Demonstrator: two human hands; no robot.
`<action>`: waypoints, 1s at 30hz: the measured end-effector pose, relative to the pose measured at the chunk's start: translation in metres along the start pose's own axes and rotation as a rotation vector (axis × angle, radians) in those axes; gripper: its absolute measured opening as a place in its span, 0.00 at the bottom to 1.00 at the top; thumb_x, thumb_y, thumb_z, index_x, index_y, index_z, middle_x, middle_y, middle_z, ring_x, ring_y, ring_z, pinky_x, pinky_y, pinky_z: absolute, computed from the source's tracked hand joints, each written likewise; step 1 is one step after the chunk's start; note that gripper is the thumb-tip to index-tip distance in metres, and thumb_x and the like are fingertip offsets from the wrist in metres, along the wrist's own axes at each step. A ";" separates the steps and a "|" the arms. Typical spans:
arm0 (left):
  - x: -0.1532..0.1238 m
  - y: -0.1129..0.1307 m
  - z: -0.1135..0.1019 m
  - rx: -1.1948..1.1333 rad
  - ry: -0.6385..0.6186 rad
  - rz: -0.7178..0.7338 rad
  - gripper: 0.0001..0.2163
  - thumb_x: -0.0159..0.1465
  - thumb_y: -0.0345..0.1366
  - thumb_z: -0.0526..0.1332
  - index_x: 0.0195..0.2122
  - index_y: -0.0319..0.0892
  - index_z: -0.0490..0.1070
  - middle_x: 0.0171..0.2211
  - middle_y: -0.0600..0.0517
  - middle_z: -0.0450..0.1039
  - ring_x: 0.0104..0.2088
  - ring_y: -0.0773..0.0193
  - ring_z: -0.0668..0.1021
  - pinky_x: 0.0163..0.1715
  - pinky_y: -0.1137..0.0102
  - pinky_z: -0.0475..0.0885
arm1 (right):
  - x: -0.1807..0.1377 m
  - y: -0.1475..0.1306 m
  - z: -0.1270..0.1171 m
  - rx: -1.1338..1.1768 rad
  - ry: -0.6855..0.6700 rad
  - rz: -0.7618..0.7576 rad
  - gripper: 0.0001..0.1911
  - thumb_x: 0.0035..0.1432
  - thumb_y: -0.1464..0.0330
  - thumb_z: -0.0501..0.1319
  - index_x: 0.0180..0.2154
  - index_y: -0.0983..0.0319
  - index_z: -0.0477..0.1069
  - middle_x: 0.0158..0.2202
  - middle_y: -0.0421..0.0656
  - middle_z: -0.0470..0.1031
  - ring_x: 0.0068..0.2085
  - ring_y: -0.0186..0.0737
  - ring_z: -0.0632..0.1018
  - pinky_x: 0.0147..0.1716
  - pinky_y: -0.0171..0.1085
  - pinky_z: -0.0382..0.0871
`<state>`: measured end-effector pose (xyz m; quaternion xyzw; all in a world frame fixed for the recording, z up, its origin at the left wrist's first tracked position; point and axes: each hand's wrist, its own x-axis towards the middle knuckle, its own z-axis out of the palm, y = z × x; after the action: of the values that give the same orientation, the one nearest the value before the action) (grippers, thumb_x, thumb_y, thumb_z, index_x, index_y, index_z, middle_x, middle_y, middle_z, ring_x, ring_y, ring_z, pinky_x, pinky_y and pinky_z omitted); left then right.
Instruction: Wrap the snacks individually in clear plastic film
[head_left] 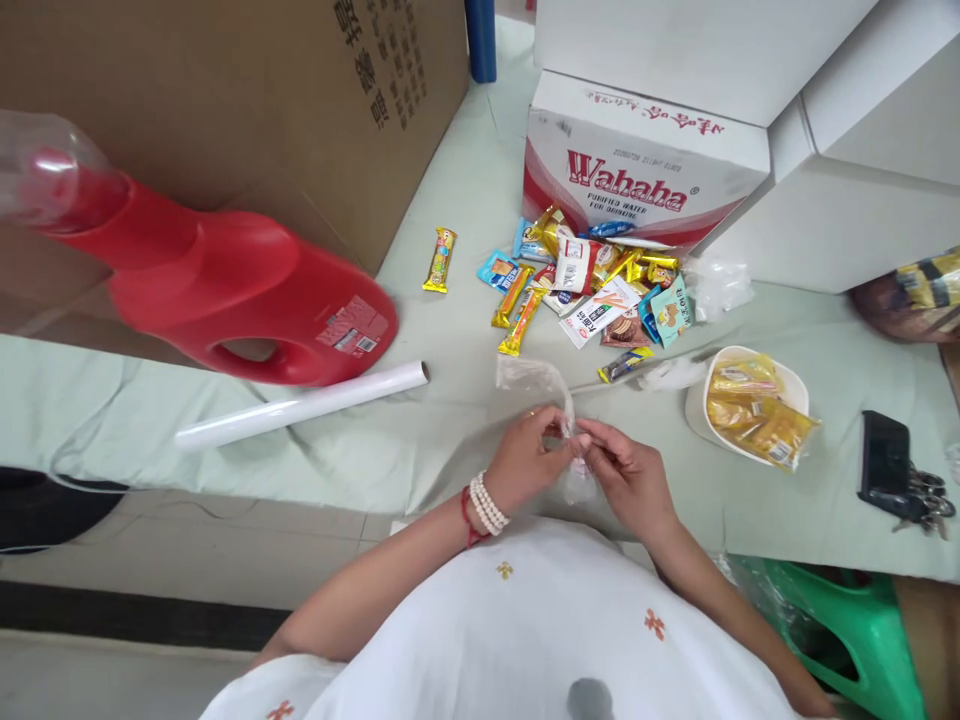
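Observation:
My left hand (pixel 529 455) and my right hand (pixel 624 470) meet at the near edge of the cloth-covered table, both pinching a thin clear plastic bag (pixel 541 385). The bag's loose end lies on the cloth just beyond my fingers. A pearl bracelet and a red string sit on my left wrist. A pile of wrapped snacks (pixel 592 290) lies a little farther back. To the right stands a white bowl (pixel 796 384) holding yellow snack packets (pixel 754 415).
A red detergent jug (pixel 225 285) lies on its side at left, with a white roll (pixel 300 405) in front of it. A large brown carton (pixel 262 100) and a Wahaha box (pixel 645 170) stand behind. Phone and keys (pixel 896 470) lie at right; a green stool (pixel 855 620) is below.

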<state>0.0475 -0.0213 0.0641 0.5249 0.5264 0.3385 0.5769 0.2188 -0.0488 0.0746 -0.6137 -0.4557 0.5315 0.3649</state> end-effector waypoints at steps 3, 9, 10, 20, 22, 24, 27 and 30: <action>0.006 -0.015 0.002 -0.141 0.035 -0.078 0.18 0.62 0.51 0.64 0.25 0.41 0.74 0.24 0.53 0.71 0.29 0.63 0.73 0.33 0.68 0.71 | -0.001 0.004 -0.002 0.099 0.078 0.096 0.16 0.55 0.54 0.71 0.43 0.54 0.81 0.36 0.43 0.84 0.31 0.42 0.79 0.33 0.40 0.75; 0.001 -0.030 -0.019 -0.480 0.148 -0.272 0.18 0.51 0.51 0.74 0.31 0.41 0.80 0.32 0.51 0.80 0.35 0.61 0.79 0.41 0.65 0.77 | -0.005 0.028 -0.028 0.192 0.056 0.278 0.24 0.47 0.48 0.74 0.38 0.58 0.78 0.36 0.45 0.82 0.29 0.40 0.77 0.29 0.39 0.73; -0.001 -0.031 -0.021 -0.494 0.153 -0.279 0.17 0.50 0.50 0.75 0.32 0.40 0.81 0.32 0.51 0.80 0.36 0.61 0.79 0.41 0.65 0.77 | -0.005 0.030 -0.033 0.124 0.029 0.265 0.24 0.48 0.47 0.73 0.38 0.58 0.78 0.36 0.45 0.82 0.32 0.41 0.78 0.32 0.40 0.74; -0.010 -0.036 -0.015 -0.430 0.031 -0.161 0.15 0.59 0.47 0.69 0.36 0.39 0.80 0.31 0.50 0.80 0.31 0.63 0.79 0.38 0.67 0.74 | 0.040 0.021 -0.003 0.116 -0.049 0.083 0.23 0.52 0.46 0.69 0.34 0.60 0.74 0.28 0.39 0.74 0.29 0.37 0.72 0.28 0.36 0.68; -0.011 -0.045 -0.022 -0.363 0.154 -0.208 0.15 0.58 0.47 0.68 0.36 0.39 0.79 0.29 0.51 0.79 0.29 0.63 0.78 0.35 0.67 0.74 | 0.045 0.024 0.007 0.186 0.050 0.074 0.22 0.54 0.47 0.67 0.34 0.58 0.71 0.24 0.36 0.67 0.23 0.34 0.65 0.21 0.34 0.61; -0.012 -0.053 -0.029 -0.295 0.272 -0.249 0.16 0.57 0.48 0.68 0.37 0.39 0.77 0.31 0.50 0.78 0.30 0.62 0.78 0.34 0.66 0.74 | 0.045 0.025 0.012 0.217 0.122 0.039 0.20 0.56 0.49 0.67 0.34 0.57 0.69 0.24 0.34 0.65 0.21 0.32 0.62 0.18 0.34 0.56; -0.016 -0.052 -0.029 -0.219 0.379 -0.179 0.19 0.60 0.49 0.67 0.45 0.41 0.73 0.45 0.44 0.78 0.44 0.56 0.80 0.43 0.62 0.76 | 0.037 0.020 0.018 0.245 0.091 0.009 0.19 0.60 0.49 0.65 0.34 0.57 0.66 0.24 0.34 0.66 0.19 0.31 0.62 0.18 0.34 0.54; -0.015 -0.037 -0.013 -0.122 0.323 -0.034 0.28 0.61 0.52 0.67 0.57 0.42 0.67 0.57 0.40 0.73 0.56 0.51 0.77 0.55 0.55 0.72 | 0.025 0.008 0.025 0.291 -0.007 0.018 0.21 0.62 0.47 0.62 0.35 0.56 0.64 0.23 0.33 0.67 0.18 0.30 0.61 0.16 0.33 0.52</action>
<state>0.0256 -0.0400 0.0337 0.4187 0.5996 0.4399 0.5212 0.1955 -0.0284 0.0547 -0.5565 -0.3697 0.5974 0.4436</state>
